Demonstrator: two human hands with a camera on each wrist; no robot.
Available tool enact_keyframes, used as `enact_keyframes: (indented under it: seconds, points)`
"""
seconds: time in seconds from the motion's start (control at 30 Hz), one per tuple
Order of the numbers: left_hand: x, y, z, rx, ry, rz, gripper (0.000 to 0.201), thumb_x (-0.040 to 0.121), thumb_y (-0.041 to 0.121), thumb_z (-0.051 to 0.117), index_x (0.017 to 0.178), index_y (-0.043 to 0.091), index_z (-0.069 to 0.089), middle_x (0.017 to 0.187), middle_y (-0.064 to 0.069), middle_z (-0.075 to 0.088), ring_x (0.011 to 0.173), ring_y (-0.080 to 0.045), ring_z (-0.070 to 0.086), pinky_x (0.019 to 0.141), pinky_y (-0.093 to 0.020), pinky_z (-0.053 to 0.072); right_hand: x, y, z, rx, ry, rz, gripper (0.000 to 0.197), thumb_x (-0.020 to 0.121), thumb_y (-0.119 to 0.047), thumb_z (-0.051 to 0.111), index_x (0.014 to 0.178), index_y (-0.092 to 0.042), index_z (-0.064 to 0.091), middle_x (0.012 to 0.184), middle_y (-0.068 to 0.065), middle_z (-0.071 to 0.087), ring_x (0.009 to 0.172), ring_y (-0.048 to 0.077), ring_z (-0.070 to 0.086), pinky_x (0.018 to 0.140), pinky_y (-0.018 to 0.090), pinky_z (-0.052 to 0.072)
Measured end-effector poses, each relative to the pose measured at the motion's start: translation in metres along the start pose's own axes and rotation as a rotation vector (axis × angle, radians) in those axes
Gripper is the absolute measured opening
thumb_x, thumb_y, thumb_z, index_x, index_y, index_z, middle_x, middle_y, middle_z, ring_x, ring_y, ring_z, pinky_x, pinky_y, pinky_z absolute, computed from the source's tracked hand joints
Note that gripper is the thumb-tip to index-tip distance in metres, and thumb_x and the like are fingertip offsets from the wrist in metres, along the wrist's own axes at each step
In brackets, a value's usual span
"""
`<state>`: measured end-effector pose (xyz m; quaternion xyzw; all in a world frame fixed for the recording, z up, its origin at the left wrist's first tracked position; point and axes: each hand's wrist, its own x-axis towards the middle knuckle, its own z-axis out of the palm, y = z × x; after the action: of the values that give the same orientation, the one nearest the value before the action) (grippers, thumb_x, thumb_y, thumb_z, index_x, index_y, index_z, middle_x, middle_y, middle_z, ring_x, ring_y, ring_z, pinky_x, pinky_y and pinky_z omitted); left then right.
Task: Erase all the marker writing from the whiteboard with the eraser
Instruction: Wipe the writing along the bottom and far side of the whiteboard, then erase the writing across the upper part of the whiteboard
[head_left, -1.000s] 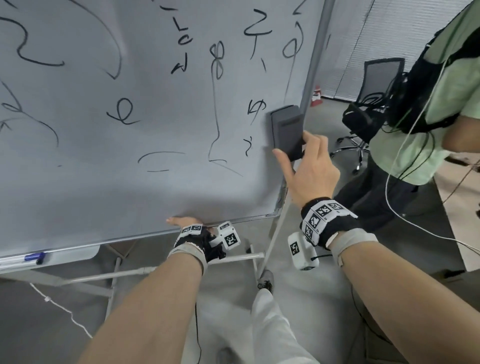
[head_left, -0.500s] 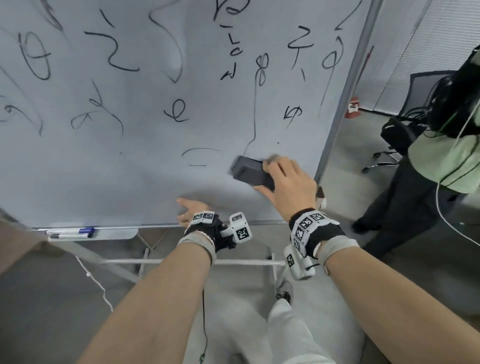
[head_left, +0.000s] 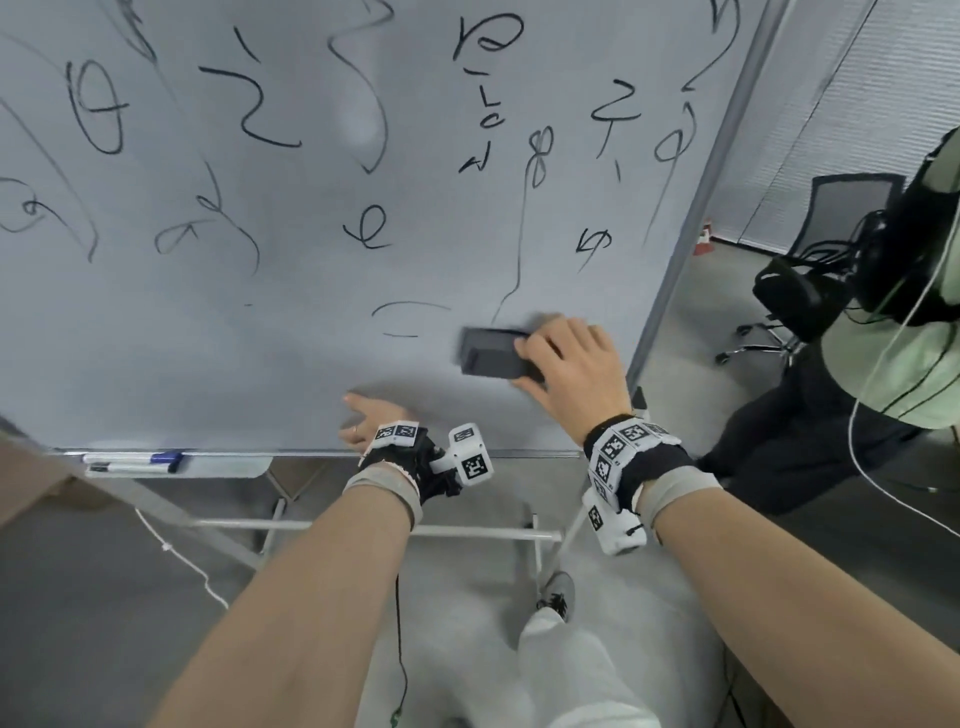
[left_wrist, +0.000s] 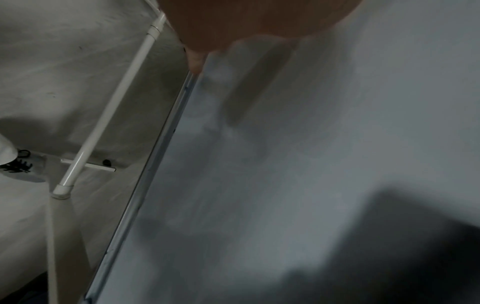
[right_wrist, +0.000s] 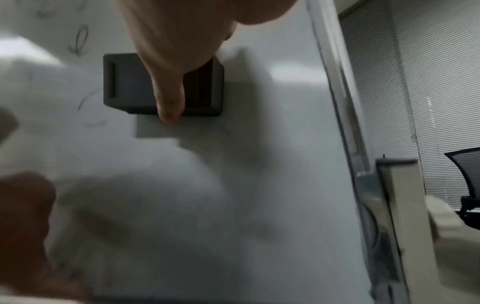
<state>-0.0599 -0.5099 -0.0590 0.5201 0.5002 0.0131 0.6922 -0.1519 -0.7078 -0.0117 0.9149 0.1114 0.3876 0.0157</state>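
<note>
The whiteboard (head_left: 291, 332) carries black marker scribbles across its upper and middle area, among them a long line (head_left: 519, 249) running down to the eraser. My right hand (head_left: 535, 358) grips the dark grey eraser (head_left: 491, 356) and holds it flat against the board, low and near the right frame. In the right wrist view my thumb lies across the eraser (right_wrist: 127, 82). With fingers spread, my left hand (head_left: 358, 418) rests on the board just above its bottom edge. The left wrist view shows only the board (left_wrist: 311, 133) and its bottom frame (left_wrist: 158, 156).
A tray (head_left: 223, 465) with markers (head_left: 132, 460) hangs under the board at the left. The stand's white bars (head_left: 363, 530) cross below. Another person in a green shirt (head_left: 883, 364) stands at the right, beside an office chair (head_left: 841, 202). My shoe (head_left: 556, 597) is on the grey floor.
My right hand has carried the eraser from upright at the board's right edge down and left to the lower board, now lying sideways. Small marks at the lower right are gone. The left hand stays put.
</note>
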Motion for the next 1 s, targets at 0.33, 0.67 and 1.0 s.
enact_keyframes:
  seconds: [0.33,0.67,1.0]
  points:
    - [0.027,0.02,0.003,-0.088,0.044,0.041,0.072,0.1,0.055,0.038,0.156,0.011,0.024,0.162,-0.011,0.024,0.15,-0.029,0.022,0.122,-0.039,0.011,-0.013,0.002,0.012,-0.028,-0.129,-0.09,0.051,0.07,-0.035,0.09,0.107,-0.017,0.06,0.103,0.004,0.063,0.092,0.029,0.057,0.085,0.042,0.04]
    - [0.036,0.043,-0.011,-0.098,0.024,-0.013,0.07,0.101,0.052,0.036,0.154,0.008,0.026,0.159,-0.013,0.028,0.145,-0.033,0.03,0.12,-0.04,0.021,0.123,-0.04,-0.018,0.074,0.303,-0.038,0.043,0.087,-0.049,0.075,0.119,-0.019,0.072,0.112,0.0,0.067,0.098,0.024,0.057,0.081,0.038,0.041]
    - [0.092,0.064,-0.068,-0.157,-0.017,0.0,0.066,0.096,0.051,0.036,0.145,0.007,0.041,0.146,-0.019,0.046,0.129,-0.036,0.047,0.108,-0.041,0.035,0.088,-0.101,0.066,0.083,-0.128,-0.38,0.058,0.067,-0.041,0.089,0.117,-0.022,0.068,0.109,0.001,0.065,0.099,0.027,0.057,0.082,0.04,0.033]
